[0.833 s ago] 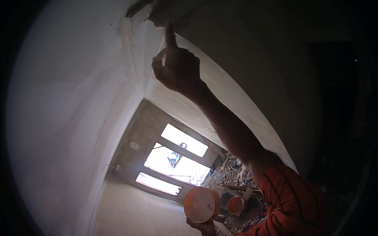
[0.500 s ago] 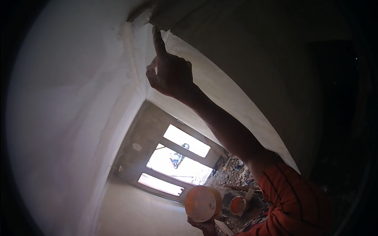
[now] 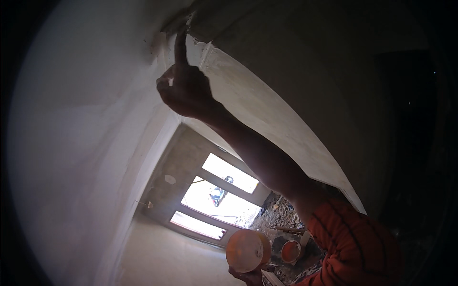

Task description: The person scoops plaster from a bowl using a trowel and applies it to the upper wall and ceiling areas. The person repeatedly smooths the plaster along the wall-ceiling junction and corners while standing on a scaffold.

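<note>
My right hand reaches up high with its index finger stretched out and the other fingers curled. The fingertip is at a rough, pale plaster corner where the wall meets the dark surface overhead. Nothing shows in this hand. Low in the view, my left hand grips a round orange tub from below. A pale, greyish round face of the tub shows; I cannot tell what is in it.
A pale wall fills the left side. Far below is a bright window opening with a motorcycle outside. Rubble lies on the floor, near a bucket with reddish insides. The right side is dark.
My right hand has shifted left in the view, its index finger still at the corner. The tub in my left hand sits slightly lower and to the right.
</note>
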A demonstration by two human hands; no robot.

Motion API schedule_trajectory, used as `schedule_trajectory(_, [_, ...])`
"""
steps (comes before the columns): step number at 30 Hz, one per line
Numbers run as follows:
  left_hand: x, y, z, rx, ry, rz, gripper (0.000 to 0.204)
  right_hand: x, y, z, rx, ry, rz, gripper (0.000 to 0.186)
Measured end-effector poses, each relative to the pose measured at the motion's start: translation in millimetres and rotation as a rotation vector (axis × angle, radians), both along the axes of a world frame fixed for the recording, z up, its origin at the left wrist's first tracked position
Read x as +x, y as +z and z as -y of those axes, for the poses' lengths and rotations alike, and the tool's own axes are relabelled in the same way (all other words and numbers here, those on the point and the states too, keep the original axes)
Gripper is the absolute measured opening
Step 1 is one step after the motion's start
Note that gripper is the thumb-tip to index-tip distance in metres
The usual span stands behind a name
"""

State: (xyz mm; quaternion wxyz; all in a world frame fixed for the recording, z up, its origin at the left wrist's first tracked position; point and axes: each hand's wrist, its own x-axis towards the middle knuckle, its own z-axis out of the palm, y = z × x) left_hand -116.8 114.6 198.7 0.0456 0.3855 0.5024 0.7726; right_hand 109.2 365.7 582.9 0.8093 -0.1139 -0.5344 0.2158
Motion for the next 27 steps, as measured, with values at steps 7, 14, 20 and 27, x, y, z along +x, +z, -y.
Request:
schedule_trajectory(7, [-11, -4, 3, 0.007, -0.133, 0.207, 0.061, -13, -30, 3, 0.072, -0.013, 0.081, 0.093])
schedule_trajectory(14, [-43, -27, 4, -0.132, -0.218, -0.365, 0.073, 40, -8, -8, 0.245, -0.215, -0.251, 0.095])
schedule_trajectory(20, [-16, -11, -10, -0.164, -0.188, -0.43, 0.069, 37, -4, 13, 0.103, -0.105, 0.059, 0.094])
schedule_trajectory(27, [-18, -5, -29, -0.15, -0.207, -0.312, 0.069, 35, -25, 14, 0.154, -0.341, 0.236, 0.082])
